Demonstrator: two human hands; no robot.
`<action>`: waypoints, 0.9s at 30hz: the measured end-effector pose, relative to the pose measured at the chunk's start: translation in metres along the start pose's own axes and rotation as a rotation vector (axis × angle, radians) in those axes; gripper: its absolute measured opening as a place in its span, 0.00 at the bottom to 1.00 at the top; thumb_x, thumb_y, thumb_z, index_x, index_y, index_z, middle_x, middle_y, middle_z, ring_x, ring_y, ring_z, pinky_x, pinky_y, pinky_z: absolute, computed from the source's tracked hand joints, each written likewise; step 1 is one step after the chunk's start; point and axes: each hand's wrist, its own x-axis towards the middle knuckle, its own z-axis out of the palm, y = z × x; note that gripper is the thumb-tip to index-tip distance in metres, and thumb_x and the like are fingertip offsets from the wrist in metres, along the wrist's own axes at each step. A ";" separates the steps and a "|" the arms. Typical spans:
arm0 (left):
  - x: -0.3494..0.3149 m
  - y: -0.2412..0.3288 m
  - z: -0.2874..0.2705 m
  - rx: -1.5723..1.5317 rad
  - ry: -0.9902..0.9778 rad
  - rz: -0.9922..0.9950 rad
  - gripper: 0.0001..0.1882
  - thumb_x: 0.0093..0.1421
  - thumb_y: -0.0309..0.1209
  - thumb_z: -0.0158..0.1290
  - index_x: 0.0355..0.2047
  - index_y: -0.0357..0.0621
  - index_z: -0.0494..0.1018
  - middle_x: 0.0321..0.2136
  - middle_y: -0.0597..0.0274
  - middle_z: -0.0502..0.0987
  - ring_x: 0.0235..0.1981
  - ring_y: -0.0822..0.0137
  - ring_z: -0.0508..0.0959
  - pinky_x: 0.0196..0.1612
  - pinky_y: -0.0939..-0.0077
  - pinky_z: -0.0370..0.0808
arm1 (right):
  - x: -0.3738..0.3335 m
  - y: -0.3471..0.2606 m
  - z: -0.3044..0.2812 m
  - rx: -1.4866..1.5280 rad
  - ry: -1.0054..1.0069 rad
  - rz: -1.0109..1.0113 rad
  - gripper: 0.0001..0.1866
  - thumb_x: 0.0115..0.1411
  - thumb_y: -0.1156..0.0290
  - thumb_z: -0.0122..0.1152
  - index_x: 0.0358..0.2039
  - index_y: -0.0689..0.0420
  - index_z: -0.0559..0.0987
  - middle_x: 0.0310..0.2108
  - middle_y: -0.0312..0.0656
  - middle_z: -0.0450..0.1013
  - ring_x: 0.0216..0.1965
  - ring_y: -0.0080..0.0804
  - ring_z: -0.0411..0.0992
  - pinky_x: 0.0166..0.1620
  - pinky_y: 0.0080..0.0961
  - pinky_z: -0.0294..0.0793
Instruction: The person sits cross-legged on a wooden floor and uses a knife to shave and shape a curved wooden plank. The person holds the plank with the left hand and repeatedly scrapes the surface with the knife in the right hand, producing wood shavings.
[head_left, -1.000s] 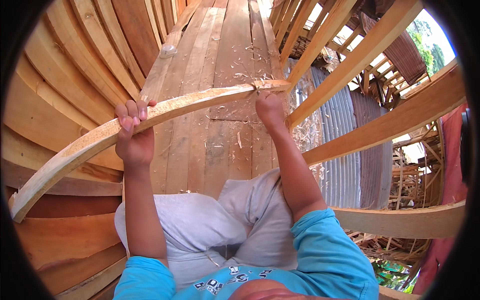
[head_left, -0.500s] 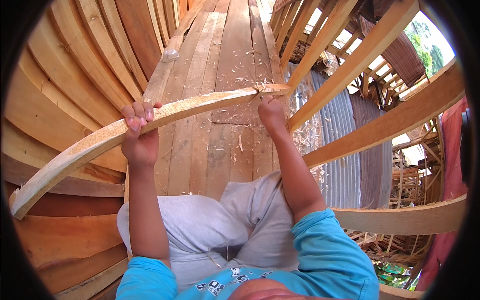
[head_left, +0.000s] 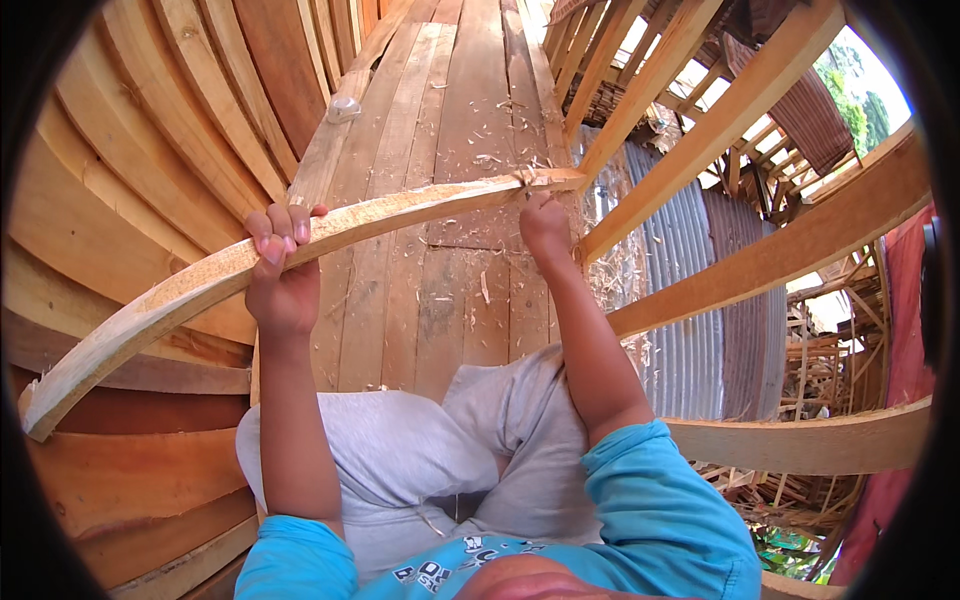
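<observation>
A long curved piece of timber (head_left: 400,213) spans from the lower left up to the right rail, its upper face pale and rough-cut. My left hand (head_left: 283,245) is closed around its left half, fingers over the top edge. Close to the timber's right end, my right hand (head_left: 545,220) is a fist just below the edge. Whatever that fist may hold is hidden, though a small dark bit and a curled shaving (head_left: 527,178) show above it.
Wood shavings (head_left: 484,285) litter the plank floor (head_left: 400,330). Curved planks (head_left: 130,255) wall the left side; open wooden ribs (head_left: 780,270) line the right, with corrugated metal sheets (head_left: 680,290) beyond. A clear round container (head_left: 342,109) sits at the far left.
Both hands keep their places on the timber. The whole picture has shifted very slightly to the right; otherwise almost nothing differs.
</observation>
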 end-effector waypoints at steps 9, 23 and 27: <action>0.000 0.002 -0.002 0.019 0.002 -0.001 0.12 0.56 0.32 0.57 0.26 0.56 0.61 0.25 0.74 0.61 0.36 0.73 0.66 0.64 0.60 0.60 | -0.002 -0.019 -0.014 -0.004 -0.052 -0.136 0.32 0.66 0.55 0.32 0.25 0.68 0.79 0.29 0.66 0.74 0.36 0.66 0.73 0.45 0.53 0.71; -0.001 -0.001 0.004 0.031 -0.008 -0.019 0.14 0.58 0.35 0.56 0.26 0.56 0.60 0.25 0.76 0.60 0.37 0.74 0.66 0.64 0.59 0.58 | 0.016 -0.001 -0.017 0.018 0.001 -0.013 0.31 0.67 0.54 0.34 0.25 0.68 0.79 0.29 0.66 0.74 0.36 0.66 0.73 0.45 0.50 0.72; 0.004 -0.001 0.002 0.033 -0.028 -0.004 0.13 0.58 0.35 0.56 0.26 0.57 0.59 0.26 0.76 0.61 0.37 0.74 0.66 0.64 0.60 0.58 | 0.028 0.019 -0.009 -0.036 0.099 -0.116 0.30 0.66 0.57 0.34 0.26 0.66 0.80 0.25 0.62 0.75 0.31 0.62 0.75 0.41 0.54 0.72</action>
